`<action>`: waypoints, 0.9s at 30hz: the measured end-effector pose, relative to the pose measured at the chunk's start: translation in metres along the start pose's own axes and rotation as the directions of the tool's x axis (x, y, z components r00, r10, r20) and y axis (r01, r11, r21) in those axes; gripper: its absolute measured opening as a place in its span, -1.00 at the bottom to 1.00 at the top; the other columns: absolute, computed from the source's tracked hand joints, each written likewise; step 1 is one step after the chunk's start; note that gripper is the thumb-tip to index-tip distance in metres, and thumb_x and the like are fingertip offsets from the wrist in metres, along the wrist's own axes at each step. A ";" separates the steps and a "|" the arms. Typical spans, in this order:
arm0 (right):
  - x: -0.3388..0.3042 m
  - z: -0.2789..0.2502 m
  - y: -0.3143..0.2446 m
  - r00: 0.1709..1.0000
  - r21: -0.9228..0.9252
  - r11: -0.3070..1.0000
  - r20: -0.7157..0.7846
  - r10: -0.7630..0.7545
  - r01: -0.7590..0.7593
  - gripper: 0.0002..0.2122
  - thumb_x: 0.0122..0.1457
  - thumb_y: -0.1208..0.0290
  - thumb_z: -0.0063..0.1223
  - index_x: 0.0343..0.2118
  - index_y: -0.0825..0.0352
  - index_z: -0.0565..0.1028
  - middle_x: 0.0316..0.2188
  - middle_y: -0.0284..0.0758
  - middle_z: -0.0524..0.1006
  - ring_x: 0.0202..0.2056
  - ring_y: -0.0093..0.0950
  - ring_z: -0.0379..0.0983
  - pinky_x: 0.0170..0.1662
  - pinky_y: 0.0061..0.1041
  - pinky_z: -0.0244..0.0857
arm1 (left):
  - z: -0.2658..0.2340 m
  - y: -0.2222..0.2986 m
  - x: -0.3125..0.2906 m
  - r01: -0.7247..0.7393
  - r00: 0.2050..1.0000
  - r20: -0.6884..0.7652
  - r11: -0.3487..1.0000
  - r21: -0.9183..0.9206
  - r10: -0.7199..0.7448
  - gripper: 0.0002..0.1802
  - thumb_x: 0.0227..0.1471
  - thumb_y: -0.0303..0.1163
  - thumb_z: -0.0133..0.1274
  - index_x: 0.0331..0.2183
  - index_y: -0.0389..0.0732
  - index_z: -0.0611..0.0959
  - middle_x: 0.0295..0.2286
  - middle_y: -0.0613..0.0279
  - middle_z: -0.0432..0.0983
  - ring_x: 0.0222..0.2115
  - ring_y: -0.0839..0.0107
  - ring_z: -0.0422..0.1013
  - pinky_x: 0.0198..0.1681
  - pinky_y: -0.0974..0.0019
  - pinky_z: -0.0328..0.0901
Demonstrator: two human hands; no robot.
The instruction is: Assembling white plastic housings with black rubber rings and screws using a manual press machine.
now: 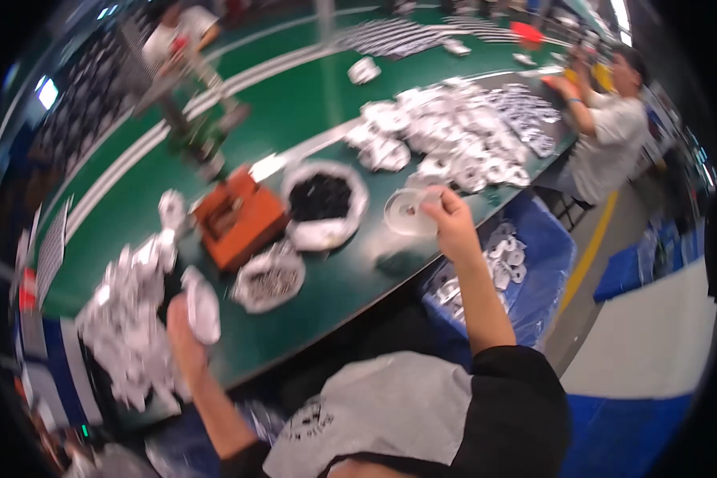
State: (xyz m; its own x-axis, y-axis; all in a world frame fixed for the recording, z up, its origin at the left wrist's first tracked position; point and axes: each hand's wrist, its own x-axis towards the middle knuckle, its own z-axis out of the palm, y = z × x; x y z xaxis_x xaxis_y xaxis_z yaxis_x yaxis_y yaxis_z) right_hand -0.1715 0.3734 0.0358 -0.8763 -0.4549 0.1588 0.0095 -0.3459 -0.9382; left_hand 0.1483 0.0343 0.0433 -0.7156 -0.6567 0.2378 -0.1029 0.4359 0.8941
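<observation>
My right hand (453,225) is raised over the front edge of the green table. Its thumb and fingers pinch the rim of a clear round plastic disc (407,213) with a small reddish-brown spot at its centre. On the left, my left hand (185,334) is by a white plastic part (202,309) and appears to grip it, though motion blurs the fingers. A heap of similar white parts (127,323) lies beside that hand. Between my hands stand an orange block-shaped fixture (239,219), a white bag of small metal pieces (271,282) and a white bag of black pieces (324,197).
A machine head (203,143) stands over the orange fixture. Another heap of white parts (446,131) covers the table's far right. A blue-lined bin (546,259) with white parts is below my right forearm. A co-worker (613,131) sits at right; another person (175,40) is across the table.
</observation>
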 end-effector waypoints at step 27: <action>-0.056 0.160 0.037 0.902 0.171 0.976 0.385 -0.194 0.136 -0.70 0.06 0.58 0.04 -0.11 0.39 0.35 0.05 -0.23 0.19 -0.04 -0.48 0.27 -0.03 -0.49 0.24 | 0.124 0.052 -0.022 0.061 0.998 0.028 0.659 -0.750 -0.060 -0.74 0.13 -0.40 -0.04 -0.17 -0.26 0.32 -0.38 0.23 0.42 -0.43 0.52 0.38 -0.33 0.48 0.31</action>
State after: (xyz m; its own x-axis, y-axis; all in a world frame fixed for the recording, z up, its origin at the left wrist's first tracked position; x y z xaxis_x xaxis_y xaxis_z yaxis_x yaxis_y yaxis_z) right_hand -0.0446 0.2547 0.0417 -0.6068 -0.6596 0.4435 -0.0279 -0.5399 -0.8413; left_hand 0.0728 0.1481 0.0373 -0.7274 -0.6642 0.1727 0.4066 -0.2143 0.8881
